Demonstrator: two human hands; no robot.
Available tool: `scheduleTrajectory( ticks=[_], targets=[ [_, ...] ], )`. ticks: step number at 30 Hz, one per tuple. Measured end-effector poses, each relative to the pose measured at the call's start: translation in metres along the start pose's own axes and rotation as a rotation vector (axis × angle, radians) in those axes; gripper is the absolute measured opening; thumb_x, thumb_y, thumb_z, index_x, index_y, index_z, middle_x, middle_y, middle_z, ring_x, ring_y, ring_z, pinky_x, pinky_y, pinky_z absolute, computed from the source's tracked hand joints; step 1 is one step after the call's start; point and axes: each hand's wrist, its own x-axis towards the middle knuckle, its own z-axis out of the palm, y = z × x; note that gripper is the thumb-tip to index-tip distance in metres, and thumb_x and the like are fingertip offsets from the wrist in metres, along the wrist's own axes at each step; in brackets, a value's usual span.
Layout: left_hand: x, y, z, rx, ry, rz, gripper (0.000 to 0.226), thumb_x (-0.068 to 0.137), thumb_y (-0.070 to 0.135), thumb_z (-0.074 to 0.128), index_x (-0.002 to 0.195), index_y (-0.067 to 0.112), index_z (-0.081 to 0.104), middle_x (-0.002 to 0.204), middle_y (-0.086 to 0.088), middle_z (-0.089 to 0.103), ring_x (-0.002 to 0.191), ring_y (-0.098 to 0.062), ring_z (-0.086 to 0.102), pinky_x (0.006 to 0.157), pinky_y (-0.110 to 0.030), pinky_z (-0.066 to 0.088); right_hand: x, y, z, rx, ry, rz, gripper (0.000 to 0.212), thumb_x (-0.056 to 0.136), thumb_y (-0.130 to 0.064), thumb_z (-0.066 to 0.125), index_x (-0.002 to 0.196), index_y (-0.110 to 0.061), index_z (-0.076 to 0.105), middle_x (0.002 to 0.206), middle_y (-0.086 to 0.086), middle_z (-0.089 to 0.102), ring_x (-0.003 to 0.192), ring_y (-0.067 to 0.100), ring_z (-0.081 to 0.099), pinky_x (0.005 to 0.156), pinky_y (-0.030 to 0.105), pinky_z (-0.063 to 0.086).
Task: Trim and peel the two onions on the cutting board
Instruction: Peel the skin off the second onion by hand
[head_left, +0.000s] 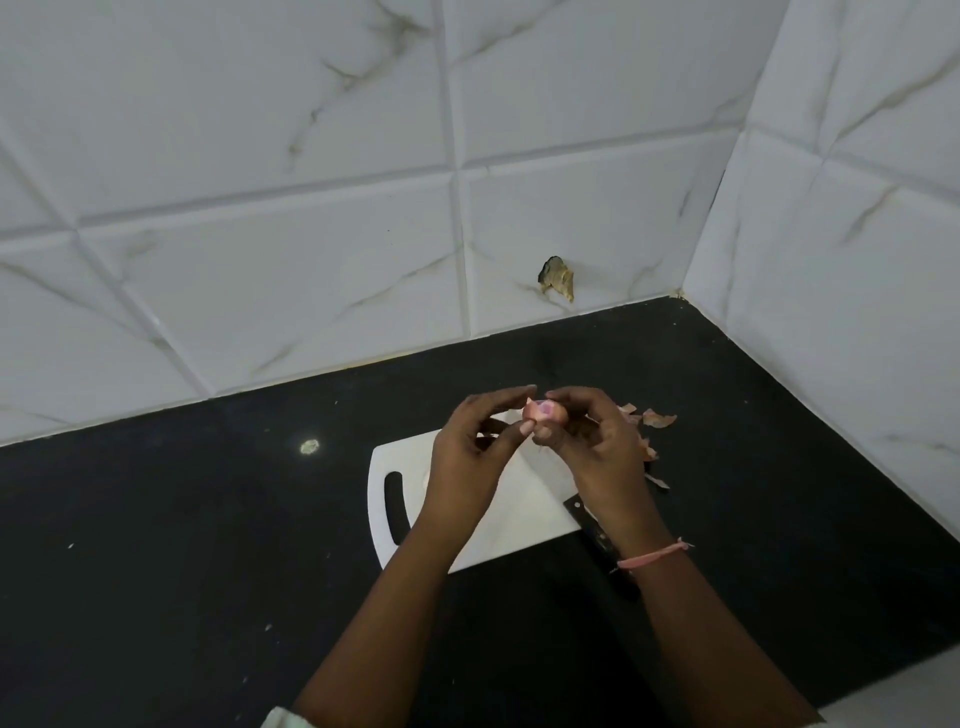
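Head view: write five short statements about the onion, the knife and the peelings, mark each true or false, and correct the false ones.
1. The right hand holds the onion above the cutting board. True.
2. The left hand grips the knife. False: the knife lies at the board's right edge under the right wrist, and neither hand holds it.
3. Loose onion skins lie on the dark counter to the right of the board. True.
4. The cutting board is black. False: it is white, with a dark handle slot at its left end.
5. The right wrist wears a pink thread band. True.
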Motion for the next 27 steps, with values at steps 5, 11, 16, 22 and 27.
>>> scheduleTrajectory(
  ticks=[5,11,16,22,27],
  targets=[
    [0.016,0.009,-0.004,0.038,-0.019,0.085,0.020,0.088,0.010,0.073,0.106,0.016,0.073,0.100,0.007,0.074,0.094,-0.014,0.071,0.081,-0.037,0.060,0.009,-0.006,-0.011,0.028,-0.037,-0.070,0.033,0.078,-0.011,0.077,0.109,-0.015,0.066,0.106,-0.004,0.069,0.101,0.012,0.067,0.084,0.025,0.055],
    [0.038,0.015,-0.005,0.141,-0.120,0.154,0.014,0.082,0.008,0.078,0.094,0.014,0.073,0.090,0.006,0.074,0.085,-0.011,0.070,0.078,-0.031,0.059,0.016,-0.010,-0.023,0.050,-0.068,-0.064,0.035,0.072,-0.028,0.075,0.106,-0.026,0.066,0.106,-0.008,0.070,0.102,0.013,0.067,0.084,0.023,0.055],
    [0.047,0.019,-0.001,0.236,-0.201,0.203,0.013,0.085,0.012,0.076,0.094,0.019,0.069,0.093,0.005,0.068,0.083,-0.011,0.066,0.074,-0.019,0.055,0.020,-0.009,-0.030,0.103,-0.067,-0.046,0.034,0.073,-0.021,0.077,0.105,-0.023,0.066,0.104,-0.005,0.070,0.100,0.018,0.068,0.085,0.032,0.057],
    [0.048,0.017,0.010,0.304,-0.260,0.232,0.012,0.091,0.017,0.068,0.097,0.027,0.063,0.096,0.010,0.059,0.088,-0.008,0.058,0.072,-0.014,0.048,0.027,-0.008,-0.036,0.158,0.025,0.009,0.027,0.078,-0.014,0.077,0.102,-0.021,0.068,0.102,-0.009,0.070,0.097,0.011,0.068,0.079,0.028,0.057],
    [0.045,0.005,0.019,0.311,-0.115,0.118,0.016,0.088,0.018,0.073,0.090,0.032,0.064,0.092,0.016,0.062,0.086,-0.005,0.060,0.070,-0.013,0.049,0.037,-0.001,-0.041,0.341,0.121,0.198,0.032,0.075,-0.024,0.077,0.106,-0.023,0.070,0.116,0.004,0.067,0.105,0.029,0.067,0.083,0.046,0.058]
  ],
)
